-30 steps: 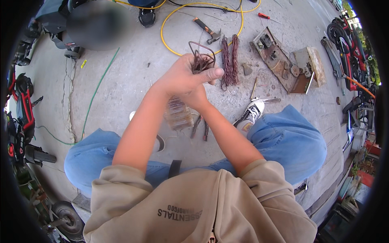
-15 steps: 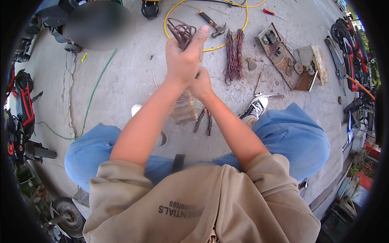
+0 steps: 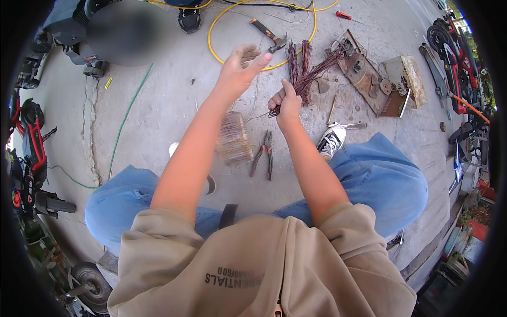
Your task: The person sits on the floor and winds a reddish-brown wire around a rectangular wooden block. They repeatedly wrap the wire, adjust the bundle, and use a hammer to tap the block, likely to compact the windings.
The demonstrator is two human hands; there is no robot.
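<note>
My right hand [image 3: 288, 110] is closed around one end of a bundle of reddish-brown wire [image 3: 321, 68], which stretches up and right toward an opened metal case. Crossing under it on the concrete are two more upright wire bundles [image 3: 292, 59]. To the left, my left hand [image 3: 238, 73] is raised, fingers apart and nothing seen in it; its fingertips are a little blurred. A coil block wound with copper-coloured wire [image 3: 235, 140] lies below my hands, partly behind my left forearm. Beside the block are pliers with dark red handles [image 3: 263, 156].
A hammer [image 3: 268, 33] lies within a loop of yellow cable [image 3: 210, 37] ahead. Right of the bundles are the opened metal case [image 3: 364, 79], a rusty box [image 3: 404, 79] and a red screwdriver [image 3: 344, 15]. A green cord [image 3: 128, 108] runs along the left. Scooters stand at both sides.
My hands have parted. The bundle that rose folded above my left hand now extends from my right hand toward the right. My left hand has let go and its fingers have spread.
</note>
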